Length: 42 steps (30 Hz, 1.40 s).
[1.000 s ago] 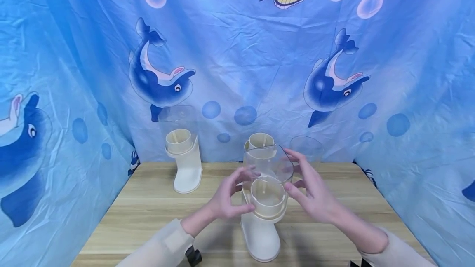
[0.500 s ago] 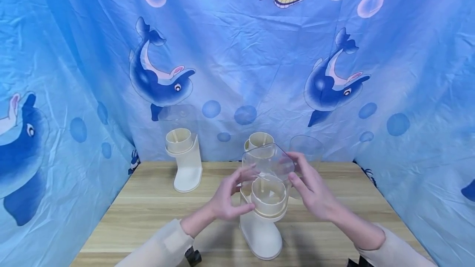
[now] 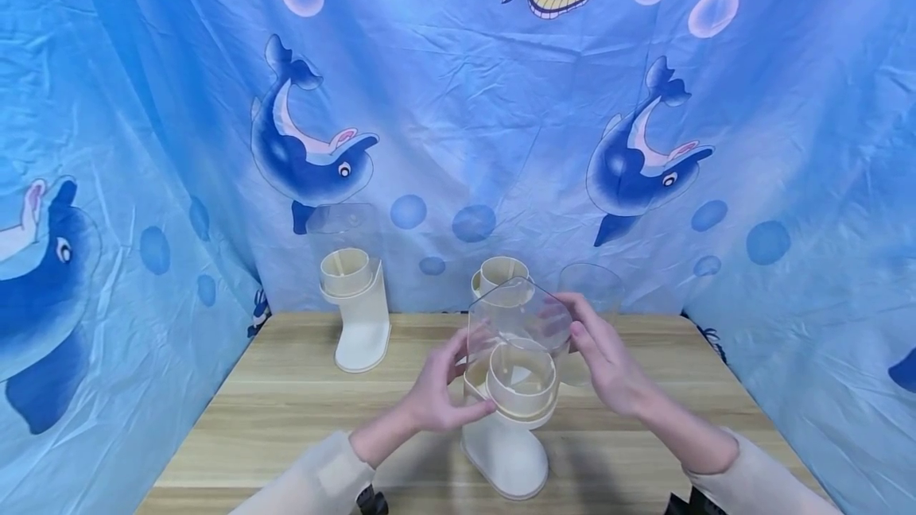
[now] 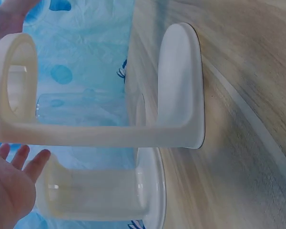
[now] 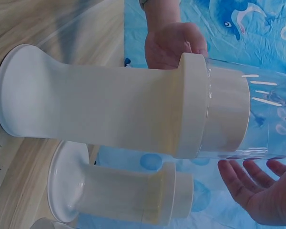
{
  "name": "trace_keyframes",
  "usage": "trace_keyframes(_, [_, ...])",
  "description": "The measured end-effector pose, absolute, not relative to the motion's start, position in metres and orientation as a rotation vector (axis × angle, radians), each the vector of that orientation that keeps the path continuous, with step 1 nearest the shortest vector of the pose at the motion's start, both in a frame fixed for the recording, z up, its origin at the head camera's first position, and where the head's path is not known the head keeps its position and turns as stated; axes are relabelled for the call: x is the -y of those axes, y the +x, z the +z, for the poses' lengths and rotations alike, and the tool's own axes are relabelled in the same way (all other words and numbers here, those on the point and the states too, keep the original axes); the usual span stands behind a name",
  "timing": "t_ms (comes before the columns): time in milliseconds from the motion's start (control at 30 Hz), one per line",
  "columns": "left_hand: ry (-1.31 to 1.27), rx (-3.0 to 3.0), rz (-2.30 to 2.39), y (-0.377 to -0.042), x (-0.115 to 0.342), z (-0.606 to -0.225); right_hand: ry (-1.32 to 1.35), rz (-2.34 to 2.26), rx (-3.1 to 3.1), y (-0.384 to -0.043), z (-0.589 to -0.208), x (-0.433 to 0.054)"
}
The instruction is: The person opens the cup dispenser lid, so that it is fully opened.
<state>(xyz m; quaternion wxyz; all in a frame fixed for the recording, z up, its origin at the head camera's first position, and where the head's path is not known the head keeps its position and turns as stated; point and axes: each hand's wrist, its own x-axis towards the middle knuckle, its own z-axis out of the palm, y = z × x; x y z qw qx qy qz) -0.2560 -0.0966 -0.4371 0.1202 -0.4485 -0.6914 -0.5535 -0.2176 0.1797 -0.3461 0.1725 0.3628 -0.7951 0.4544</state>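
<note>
At centre, left hand (image 3: 438, 392) gripping stand (image 5: 124, 107), right hand (image 3: 608, 364) holding tube (image 5: 271, 121), profile from wrists.

In the right-wrist view, the right edge cuts off the clear tube (image 5: 274, 107) and right hand (image 5: 264, 193). At head-view centre, the front stand (image 3: 506, 458) hides the rear stand (image 3: 504, 267) lower down.

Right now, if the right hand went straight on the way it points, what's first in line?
Likely the clear tube: its near side is right at the right hand, though exact contact is hard to make out.
</note>
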Motion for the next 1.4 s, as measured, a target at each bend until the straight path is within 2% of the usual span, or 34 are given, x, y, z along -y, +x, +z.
trace_keyframes(333, [-1.16,2.055,-1.611,-0.249,0.095,-0.438,1.145,1.408,2.251,-0.225,-0.346,-0.18])
trace_keyframes(633, [-1.171,2.035,-1.64,-0.251,0.098,-0.436,1.082,1.387,2.264,-0.225,-0.348,-0.182])
trace_keyframes(933, [-1.03,2.082,-1.661,-0.235,0.091,-0.43,1.132,1.492,2.243,-0.231,-0.345,-0.179])
trace_keyframes(1200, [-1.276,2.101,-1.67,-0.252,0.097,-0.432,0.874,1.39,2.28,-0.225,-0.34,-0.179])
trace_keyframes(1300, [-1.351,2.095,-1.718,-0.257,0.095,-0.436,0.865,1.413,2.334,-0.225,-0.339,-0.179])
trace_keyframes(1400, [-1.32,2.091,-1.736,-0.256,0.094,-0.438,0.876,1.434,2.371,-0.225,-0.339,-0.177])
